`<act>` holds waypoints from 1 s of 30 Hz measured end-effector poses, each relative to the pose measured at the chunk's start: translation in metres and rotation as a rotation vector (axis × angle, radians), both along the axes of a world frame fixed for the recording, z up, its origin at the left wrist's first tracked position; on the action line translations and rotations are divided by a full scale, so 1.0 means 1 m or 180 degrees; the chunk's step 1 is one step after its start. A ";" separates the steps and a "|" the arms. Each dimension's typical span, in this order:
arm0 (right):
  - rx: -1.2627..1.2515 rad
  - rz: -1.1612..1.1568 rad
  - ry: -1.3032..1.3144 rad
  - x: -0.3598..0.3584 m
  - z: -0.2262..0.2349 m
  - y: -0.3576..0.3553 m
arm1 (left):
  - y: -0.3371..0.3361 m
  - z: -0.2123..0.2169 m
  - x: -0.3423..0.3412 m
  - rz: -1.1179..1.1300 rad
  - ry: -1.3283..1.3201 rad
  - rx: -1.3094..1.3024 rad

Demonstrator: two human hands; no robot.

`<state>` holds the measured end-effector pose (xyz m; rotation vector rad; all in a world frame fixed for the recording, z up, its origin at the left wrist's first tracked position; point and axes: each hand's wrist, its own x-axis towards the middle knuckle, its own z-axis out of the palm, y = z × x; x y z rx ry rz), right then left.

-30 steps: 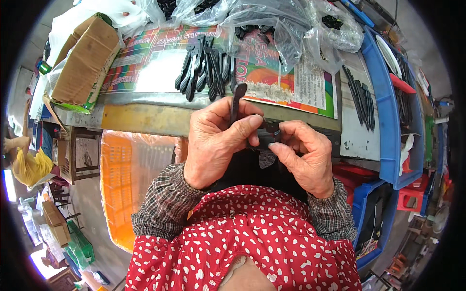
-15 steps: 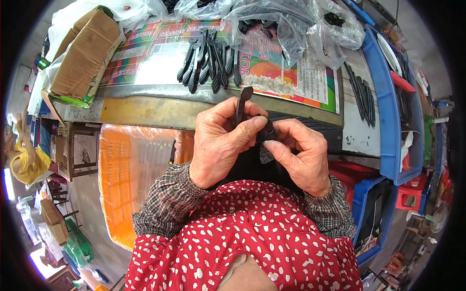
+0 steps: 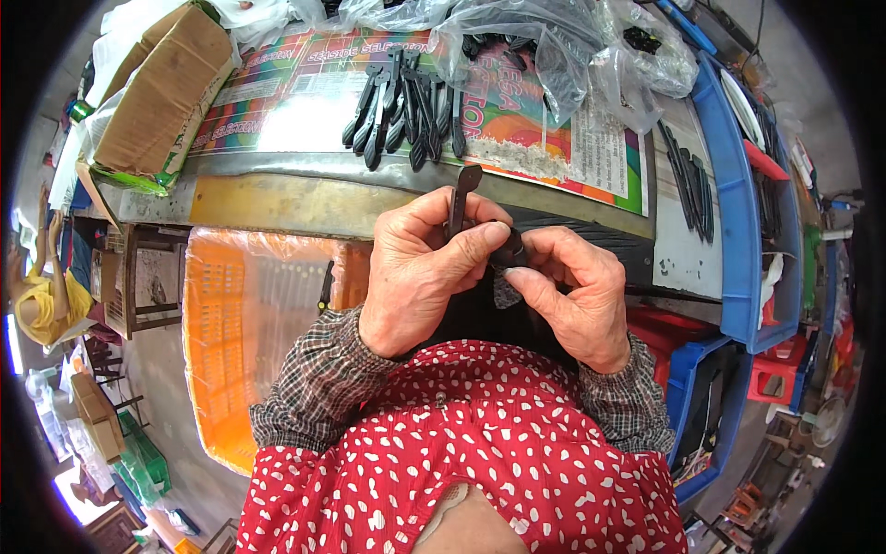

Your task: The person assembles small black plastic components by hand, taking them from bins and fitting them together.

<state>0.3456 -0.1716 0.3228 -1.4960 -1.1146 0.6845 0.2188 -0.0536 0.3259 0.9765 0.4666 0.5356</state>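
Observation:
My left hand (image 3: 401,282) is closed round a slim black part (image 3: 468,180), whose flat, widened end sticks up above the fingers. Opposite it, my right hand (image 3: 586,295) pinches a dark piece (image 3: 509,247) between thumb and fingers. The two hands almost meet in front of the bench edge, and the fingers hide whether both dark pieces are one thing. Beyond them on the bench lies a pile of black handle-like parts (image 3: 420,115) with ribbed, leaf-shaped ends.
An orange plastic crate (image 3: 217,323) with a clear liner stands below the bench on the left. An opened cardboard box (image 3: 161,97) sits at the far left. Clear plastic bags (image 3: 637,55) lie behind. Several long black strips (image 3: 688,180) lie beside a blue bin (image 3: 738,231) at right.
The view has shifted slightly, so the bench things sit a little differently in the picture. Both hands keep nearly the same place and grip.

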 end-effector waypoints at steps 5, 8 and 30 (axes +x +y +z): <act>0.0004 0.0005 -0.0019 -0.002 0.002 0.000 | 0.000 -0.001 0.000 0.0028 0.0029 0.0087; -0.0024 -0.0039 -0.0034 -0.001 0.002 0.000 | -0.001 -0.001 0.002 0.0036 0.0092 0.0131; -0.0118 -0.0053 0.0097 -0.007 -0.003 -0.002 | -0.007 -0.004 0.003 0.0214 0.0235 0.0506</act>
